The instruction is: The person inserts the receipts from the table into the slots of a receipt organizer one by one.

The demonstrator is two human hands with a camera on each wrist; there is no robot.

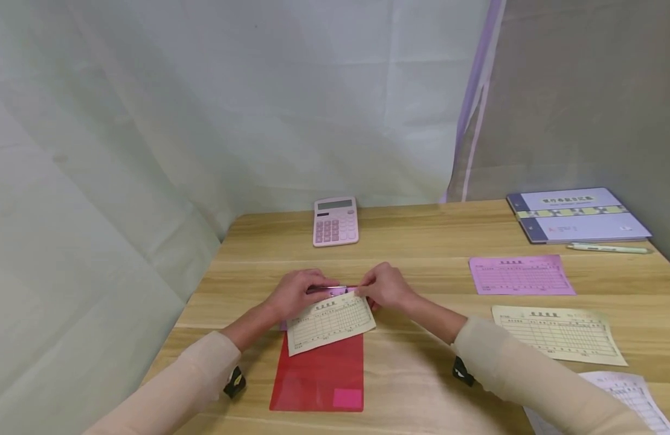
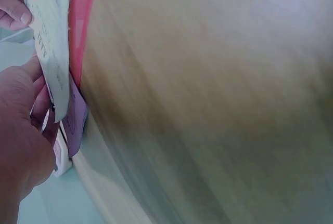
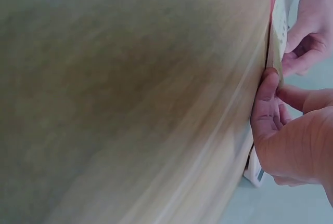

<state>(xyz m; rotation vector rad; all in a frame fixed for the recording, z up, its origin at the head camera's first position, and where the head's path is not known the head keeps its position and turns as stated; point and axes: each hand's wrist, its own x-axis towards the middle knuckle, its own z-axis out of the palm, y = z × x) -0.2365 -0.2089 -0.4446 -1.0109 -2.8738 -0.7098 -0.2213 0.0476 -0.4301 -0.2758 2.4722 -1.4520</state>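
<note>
A red clip folder with a pink label lies at the front of the table, a metal clip at its top edge. Over its upper part is a tilted pale yellow form, with a bit of purple paper showing beneath. My left hand holds the form's upper left side, its fingers reaching to the clip. With thumb and fingers, my right hand pinches the form's upper right corner. Both hands are close together at the form's top edge.
A pink calculator stands at the back edge. To the right lie a purple form, another yellow form and a white form, partly under the right sleeve. A notebook and a pen are at the back right.
</note>
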